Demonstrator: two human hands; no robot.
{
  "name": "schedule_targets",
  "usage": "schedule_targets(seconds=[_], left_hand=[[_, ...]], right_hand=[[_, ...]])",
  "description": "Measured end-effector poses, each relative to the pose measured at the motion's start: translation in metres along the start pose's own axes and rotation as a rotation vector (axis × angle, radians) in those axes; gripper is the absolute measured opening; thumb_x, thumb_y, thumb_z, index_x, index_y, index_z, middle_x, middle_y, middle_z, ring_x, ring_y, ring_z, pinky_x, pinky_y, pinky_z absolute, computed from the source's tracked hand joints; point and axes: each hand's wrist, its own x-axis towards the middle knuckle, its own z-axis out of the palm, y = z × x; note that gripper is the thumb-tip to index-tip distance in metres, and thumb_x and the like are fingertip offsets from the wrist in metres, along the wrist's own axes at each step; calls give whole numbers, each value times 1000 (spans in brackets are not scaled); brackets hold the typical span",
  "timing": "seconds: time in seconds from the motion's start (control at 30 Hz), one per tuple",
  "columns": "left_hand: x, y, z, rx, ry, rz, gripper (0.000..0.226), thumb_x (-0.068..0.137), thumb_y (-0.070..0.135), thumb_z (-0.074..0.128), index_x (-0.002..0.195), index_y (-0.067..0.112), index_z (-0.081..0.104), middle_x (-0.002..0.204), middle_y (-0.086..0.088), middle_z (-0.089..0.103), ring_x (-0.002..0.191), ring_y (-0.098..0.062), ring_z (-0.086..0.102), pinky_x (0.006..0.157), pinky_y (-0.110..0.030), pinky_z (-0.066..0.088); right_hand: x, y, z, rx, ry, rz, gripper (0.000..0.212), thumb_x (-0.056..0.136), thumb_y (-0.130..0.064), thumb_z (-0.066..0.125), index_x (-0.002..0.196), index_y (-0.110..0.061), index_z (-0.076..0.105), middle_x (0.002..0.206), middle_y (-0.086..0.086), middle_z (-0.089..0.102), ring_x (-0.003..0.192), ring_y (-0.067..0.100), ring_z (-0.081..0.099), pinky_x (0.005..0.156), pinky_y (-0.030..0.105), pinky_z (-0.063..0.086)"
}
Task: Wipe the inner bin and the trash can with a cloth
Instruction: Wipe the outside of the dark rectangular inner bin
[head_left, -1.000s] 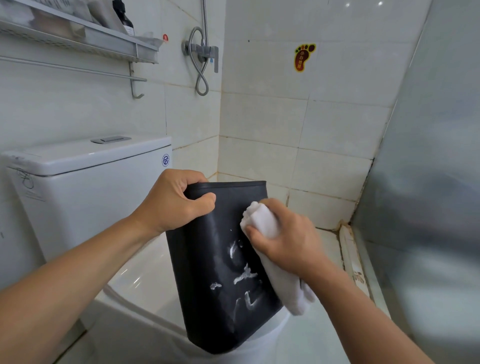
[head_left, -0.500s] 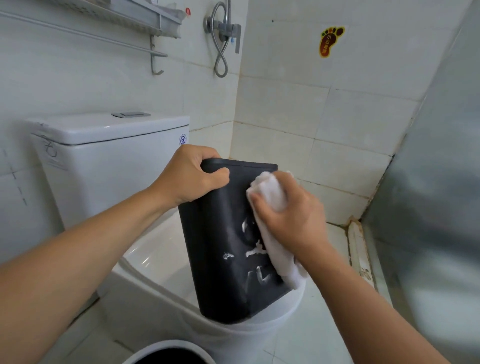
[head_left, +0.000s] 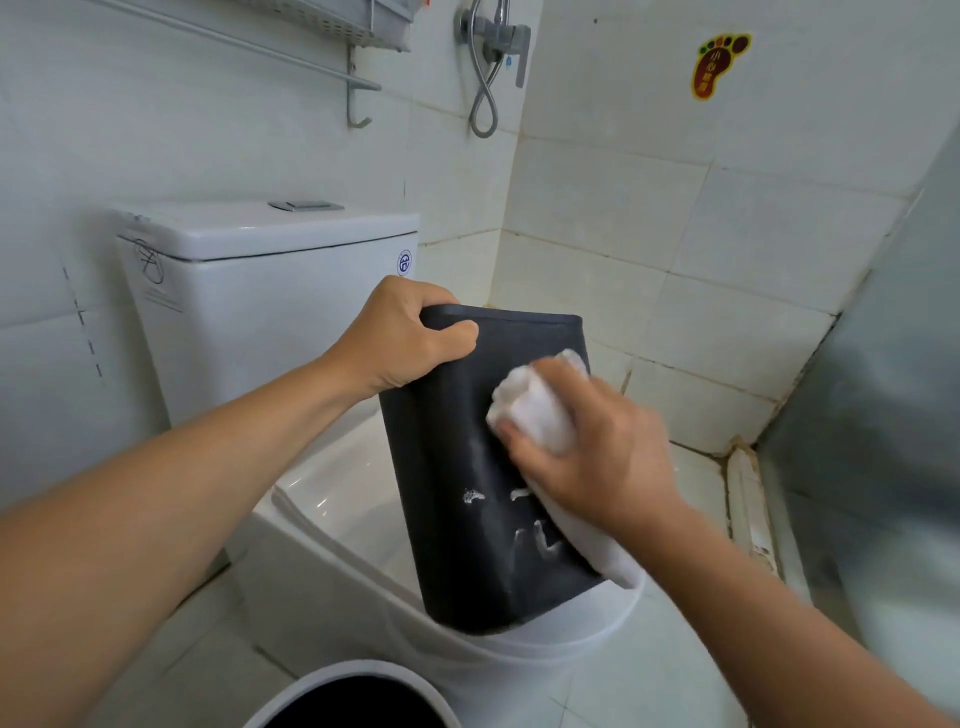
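The black inner bin (head_left: 457, 467) stands tilted on the closed toilet lid, its rim at the top. My left hand (head_left: 405, 332) grips the rim at its upper left corner. My right hand (head_left: 587, 447) presses a bunched white cloth (head_left: 535, 410) against the bin's outer side, near the upper right. White soapy streaks (head_left: 519, 519) mark the side below the cloth. The cloth's loose end hangs down past the bin's right edge. At the bottom edge of the view shows the round white rim of the trash can (head_left: 358, 675), dark inside.
The white toilet (head_left: 332, 499) with its cistern (head_left: 260, 291) stands against the left tiled wall. A shower hose and valve (head_left: 488, 57) hang in the corner, a towel rack (head_left: 358, 78) above. A grey partition (head_left: 883, 415) closes off the right side. White floor tiles lie below.
The camera has tipped down, so the trash can rim shows more. My right hand slid the cloth down and right on the bin's side, and some streaks are gone.
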Motion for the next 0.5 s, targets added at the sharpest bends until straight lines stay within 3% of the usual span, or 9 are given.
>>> schedule_targets(seconds=[0.07,0.13,0.27,0.33,0.4,0.5], left_hand=[[2,1,2,8,8,-5,36,76,25,66,67,-9,56,59,-7,45,55,-13,42,52,-26,34],[6,-2,4,32,37,-33,38,74,27,65,67,-8,54,58,-6,43,55,-12,40,52,-26,32],[14,-14,2,43,42,-100,33,70,32,65,72,-1,67,66,-18,58,59,-12,48,57,-27,39],[17,-11,2,29,-4,-96,30,72,31,66,72,0,68,65,-15,60,59,-11,50,57,-26,41],[21,-5,4,14,-45,-84,28,74,27,67,68,-1,62,58,-3,50,56,-11,45,55,-25,37],[26,4,8,25,-78,-55,27,77,22,70,61,5,56,53,10,43,55,-9,40,53,-25,33]], right_hand=[[25,6,2,25,8,124,53,79,-76,51,116,-38,53,87,-7,68,81,29,67,69,42,55],[32,5,3,52,-24,76,50,79,-73,55,115,-38,55,86,-8,68,81,27,67,70,42,55],[-4,-13,-5,54,-223,-368,48,79,-60,68,119,-34,63,90,-8,66,73,21,61,56,35,50],[-16,-12,-6,-3,-256,-537,49,77,-55,71,119,-31,65,86,-6,63,67,21,56,51,30,43],[-3,-7,-6,-53,-196,-527,49,79,-58,69,121,-32,64,85,-4,63,66,24,58,50,31,43],[35,-4,-6,-85,-54,-325,52,81,-63,67,124,-35,61,88,-4,66,72,26,63,55,36,50]])
